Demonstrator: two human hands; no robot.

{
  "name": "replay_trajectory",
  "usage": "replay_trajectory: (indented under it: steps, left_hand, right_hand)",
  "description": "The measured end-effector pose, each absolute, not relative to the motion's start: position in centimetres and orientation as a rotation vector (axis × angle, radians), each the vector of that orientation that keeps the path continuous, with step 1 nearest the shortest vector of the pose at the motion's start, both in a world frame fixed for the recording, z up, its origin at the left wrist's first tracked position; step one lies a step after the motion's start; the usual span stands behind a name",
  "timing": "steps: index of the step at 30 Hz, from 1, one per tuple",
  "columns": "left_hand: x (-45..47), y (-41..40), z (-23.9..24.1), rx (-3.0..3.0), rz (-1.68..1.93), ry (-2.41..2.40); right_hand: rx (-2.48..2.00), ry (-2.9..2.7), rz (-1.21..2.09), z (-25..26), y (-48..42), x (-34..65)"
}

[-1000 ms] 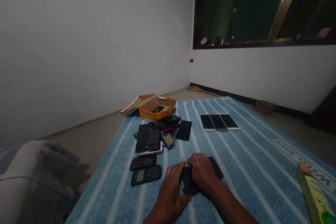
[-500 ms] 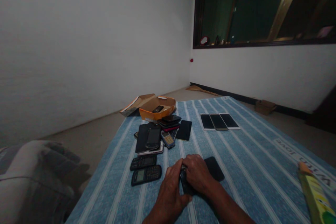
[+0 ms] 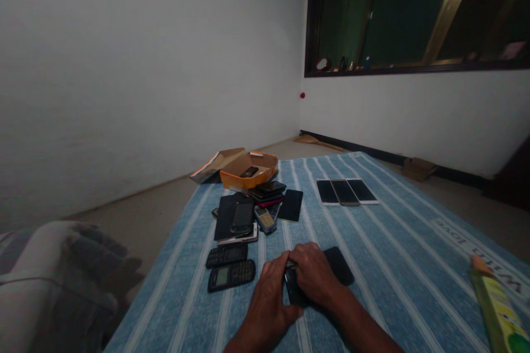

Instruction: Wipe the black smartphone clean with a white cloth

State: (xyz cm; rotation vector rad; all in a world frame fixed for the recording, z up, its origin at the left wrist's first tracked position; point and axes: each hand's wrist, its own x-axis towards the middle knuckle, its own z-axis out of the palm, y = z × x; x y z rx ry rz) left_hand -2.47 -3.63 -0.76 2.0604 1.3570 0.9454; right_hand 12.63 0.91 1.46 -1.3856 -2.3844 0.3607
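Close to me on the striped cloth, a dark phone (image 3: pixel 292 288) lies between my hands, mostly covered by them. My left hand (image 3: pixel 271 295) is closed along its left edge, fingertips at the far end and thumb near the close end. Over its top and right side curls my right hand (image 3: pixel 311 271), which hides much of it. Another black phone (image 3: pixel 340 266) sits flat just right of my right hand. Left of my hands are two keypad phones, a black one with a greenish screen (image 3: pixel 231 276) and a second black one (image 3: pixel 226 255) behind it.
Several phones are heaped beyond, including a blue keypad phone (image 3: pixel 265 219) and a dark flat phone (image 3: pixel 291 205). An opened orange box (image 3: pixel 240 182) holds a small phone. Three phones (image 3: pixel 345 192) lie side by side at right. A yellow-green packet (image 3: pixel 499 309) rests at the right edge.
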Motion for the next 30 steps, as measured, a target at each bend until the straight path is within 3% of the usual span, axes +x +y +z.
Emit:
replay_trajectory:
  steps: [30]
  left_hand:
    - [-2.6, -3.7, -1.5, 2.033, 0.998, 1.333]
  right_hand:
    - [-1.314, -2.381, 0.375, 1.6, 0.8, 12.4]
